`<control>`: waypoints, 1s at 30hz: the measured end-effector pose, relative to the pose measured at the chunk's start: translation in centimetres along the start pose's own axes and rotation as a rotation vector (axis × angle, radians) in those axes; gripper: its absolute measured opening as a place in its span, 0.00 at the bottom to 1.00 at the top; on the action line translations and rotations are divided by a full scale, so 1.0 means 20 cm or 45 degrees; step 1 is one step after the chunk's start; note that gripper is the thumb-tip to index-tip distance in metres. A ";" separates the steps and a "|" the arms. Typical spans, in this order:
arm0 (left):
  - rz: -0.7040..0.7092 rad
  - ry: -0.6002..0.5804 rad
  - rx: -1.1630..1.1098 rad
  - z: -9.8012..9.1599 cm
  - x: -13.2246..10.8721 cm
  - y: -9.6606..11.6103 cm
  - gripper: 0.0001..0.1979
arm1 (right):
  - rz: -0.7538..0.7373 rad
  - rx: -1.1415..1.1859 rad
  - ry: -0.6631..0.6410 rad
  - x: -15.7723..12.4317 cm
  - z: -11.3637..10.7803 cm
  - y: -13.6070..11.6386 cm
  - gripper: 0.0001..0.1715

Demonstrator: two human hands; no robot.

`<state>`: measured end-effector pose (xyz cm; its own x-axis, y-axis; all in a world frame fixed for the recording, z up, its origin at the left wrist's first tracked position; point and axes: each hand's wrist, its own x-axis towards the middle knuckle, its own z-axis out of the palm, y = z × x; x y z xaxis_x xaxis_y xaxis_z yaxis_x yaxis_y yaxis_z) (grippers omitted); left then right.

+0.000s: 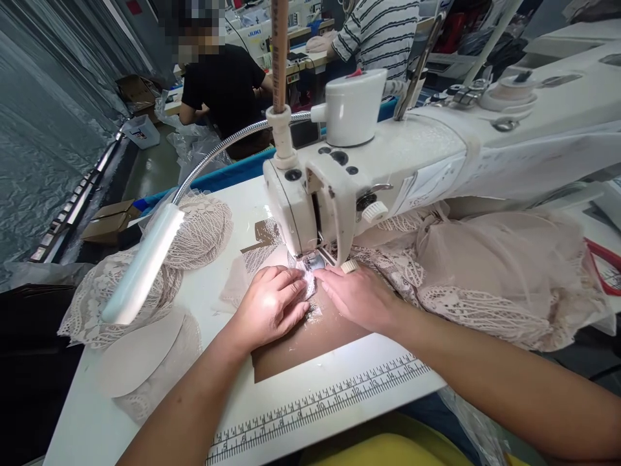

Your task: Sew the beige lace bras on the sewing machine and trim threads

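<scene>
Under the sewing machine's needle area [317, 249] lies a small piece of pale lace fabric [309, 285], brightly lit. My left hand [274, 301] rests left of the needle, its fingers bent and drawn together on the lace, thumb toward the right. Sheer beige fabric [235, 285] spreads out behind that hand. My right hand [359, 294] lies at the right of the presser foot, fingers stretched out flat, fingertips touching the lace edge. Brown tape [291, 359] covers the machine bed below both hands. The exact stitch point is hidden by glare and fingers.
A lamp [145, 265] on a bendable neck leans over stacked lace pieces [201, 230] and a cup-shaped piece [140, 359] at left. Gathered lace garments [485, 278] lie at right. A ruler strip [320, 408] runs along the front edge. Two people sit beyond the machine.
</scene>
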<state>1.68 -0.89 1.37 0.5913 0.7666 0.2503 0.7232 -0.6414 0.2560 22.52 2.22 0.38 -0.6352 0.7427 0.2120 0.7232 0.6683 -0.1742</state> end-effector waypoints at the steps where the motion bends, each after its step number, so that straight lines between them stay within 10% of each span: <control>1: 0.007 -0.007 -0.019 -0.01 0.00 0.00 0.15 | -0.013 0.014 0.018 0.00 0.00 0.00 0.17; 30: -0.031 -0.054 -0.016 -0.01 0.00 -0.01 0.19 | -0.134 0.047 0.018 0.00 0.02 -0.02 0.15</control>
<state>1.46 -0.70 1.40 0.5882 0.7825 0.2043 0.7333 -0.6226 0.2733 22.18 1.94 0.08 -0.7032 0.6678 0.2441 0.6422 0.7439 -0.1852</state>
